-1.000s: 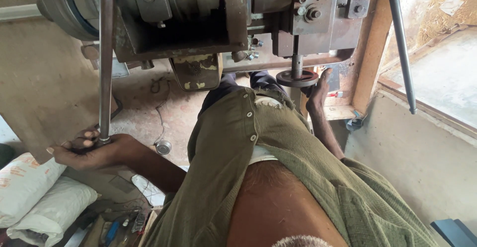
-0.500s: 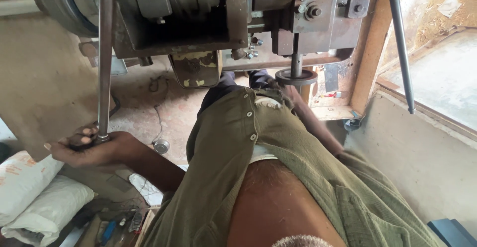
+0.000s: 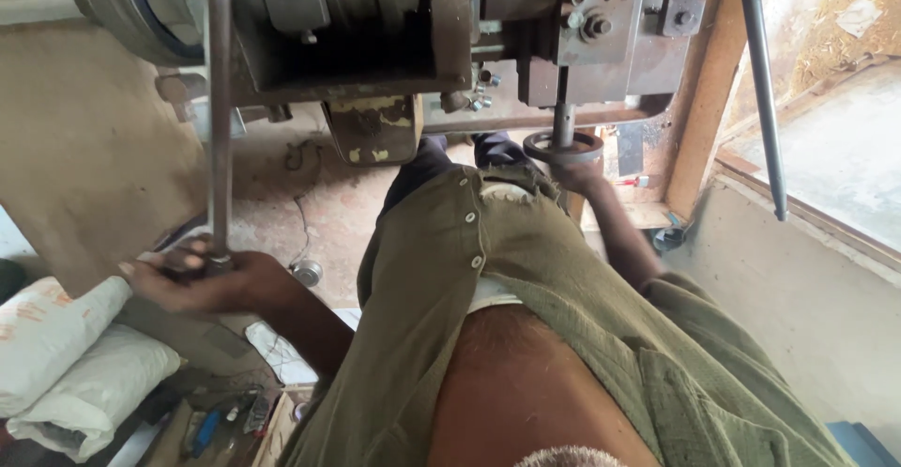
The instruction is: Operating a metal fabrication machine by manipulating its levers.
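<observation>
A grey metal machine fills the top of the head view. My left hand is closed around the lower end of a long steel lever that hangs down from the machine at the left. My right hand reaches under the machine and rests at a small round handwheel on a vertical shaft; my olive shirt hides most of its fingers, so its grip is unclear.
A second thin steel lever hangs at the right beside a wooden post. White sacks lie at the lower left, with small tools on the floor. A concrete ledge runs along the right.
My left hand has slid slightly rightward with the lever's end. My right hand has shifted under the handwheel and is now more hidden.
</observation>
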